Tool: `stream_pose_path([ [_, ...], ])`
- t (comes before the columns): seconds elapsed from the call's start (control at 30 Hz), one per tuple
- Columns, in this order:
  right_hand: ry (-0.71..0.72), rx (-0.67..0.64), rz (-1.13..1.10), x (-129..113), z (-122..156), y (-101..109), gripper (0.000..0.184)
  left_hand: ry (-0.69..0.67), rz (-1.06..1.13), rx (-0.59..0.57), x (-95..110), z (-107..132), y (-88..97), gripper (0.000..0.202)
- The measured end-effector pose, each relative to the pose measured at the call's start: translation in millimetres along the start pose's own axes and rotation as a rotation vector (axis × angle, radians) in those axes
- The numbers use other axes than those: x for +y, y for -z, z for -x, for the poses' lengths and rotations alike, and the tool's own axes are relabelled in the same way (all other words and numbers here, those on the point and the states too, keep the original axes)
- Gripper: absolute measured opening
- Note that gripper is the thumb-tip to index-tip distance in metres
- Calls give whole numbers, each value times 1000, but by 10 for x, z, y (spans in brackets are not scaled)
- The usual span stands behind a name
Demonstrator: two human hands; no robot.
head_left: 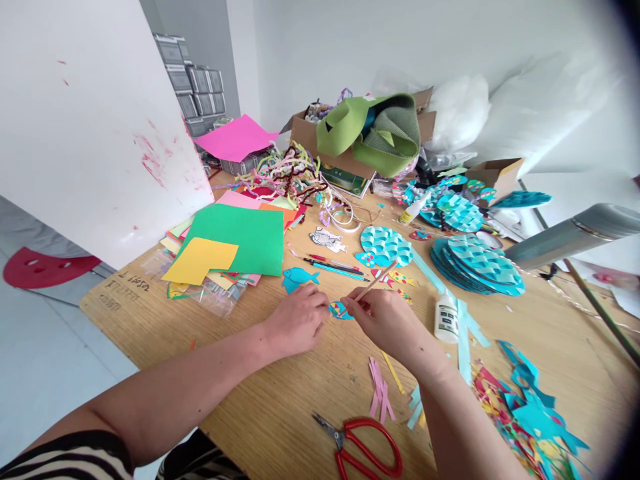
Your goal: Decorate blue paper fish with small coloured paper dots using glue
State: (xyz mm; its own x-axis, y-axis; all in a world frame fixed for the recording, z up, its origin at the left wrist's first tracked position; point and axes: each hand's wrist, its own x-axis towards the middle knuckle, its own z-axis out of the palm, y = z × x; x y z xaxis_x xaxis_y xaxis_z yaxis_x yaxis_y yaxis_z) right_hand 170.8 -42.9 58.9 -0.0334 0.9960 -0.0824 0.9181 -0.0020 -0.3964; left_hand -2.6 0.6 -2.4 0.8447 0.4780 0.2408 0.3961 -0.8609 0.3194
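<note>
My left hand (296,321) rests on the wooden table (260,413), fingers curled, pinning the edge of a small blue spotted paper shape (340,311). My right hand (385,319) is closed on a thin wooden stick (373,285) whose lower end touches that paper shape. A blue paper fish (298,277) lies just beyond my left hand. A white glue bottle (446,316) stands to the right of my right hand.
Red-handled scissors (363,445) lie near the front edge. Pink and yellow paper strips (381,393) lie beside my right forearm. Green and yellow paper sheets (235,241) sit at left, blue scaled discs (477,265) at right, pencils (335,265) ahead, a cardboard box (350,143) behind.
</note>
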Motion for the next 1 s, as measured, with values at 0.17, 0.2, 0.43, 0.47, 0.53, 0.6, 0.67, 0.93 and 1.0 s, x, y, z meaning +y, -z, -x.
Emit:
stream_pose_path([
  [0.17, -4, -4, 8, -1, -4, -1, 29, -3, 2, -3, -1, -2, 2, 19],
  [0.2, -7, -5, 9, 0, -5, -1, 29, -3, 1, -5, -2, -2, 1, 19],
  [0.43, -8, -2, 18, -16, 5, 17, 29, -4, -4, -7, -10, -1, -9, 19],
  [0.47, -6, -2, 19, -21, 6, 20, 29, -5, -3, -6, -11, 0, -9, 19],
  [0.53, -3, -6, 19, -27, 7, 23, 29, -6, -4, -3, -11, 0, -9, 20],
  [0.6, -4, -10, 18, -28, 6, 21, 29, -8, -3, 2, -11, 0, -9, 21],
  [0.67, -5, -11, 14, -23, 4, 15, 29, -11, 1, 7, -11, 1, -8, 21],
  [0.93, 16, -5, 1, -4, -4, -5, 29, -7, 4, 10, -6, 1, -3, 22],
  [1.0, 15, -3, 6, -6, -2, -2, 30, -11, 3, 10, -7, 1, -3, 22],
])
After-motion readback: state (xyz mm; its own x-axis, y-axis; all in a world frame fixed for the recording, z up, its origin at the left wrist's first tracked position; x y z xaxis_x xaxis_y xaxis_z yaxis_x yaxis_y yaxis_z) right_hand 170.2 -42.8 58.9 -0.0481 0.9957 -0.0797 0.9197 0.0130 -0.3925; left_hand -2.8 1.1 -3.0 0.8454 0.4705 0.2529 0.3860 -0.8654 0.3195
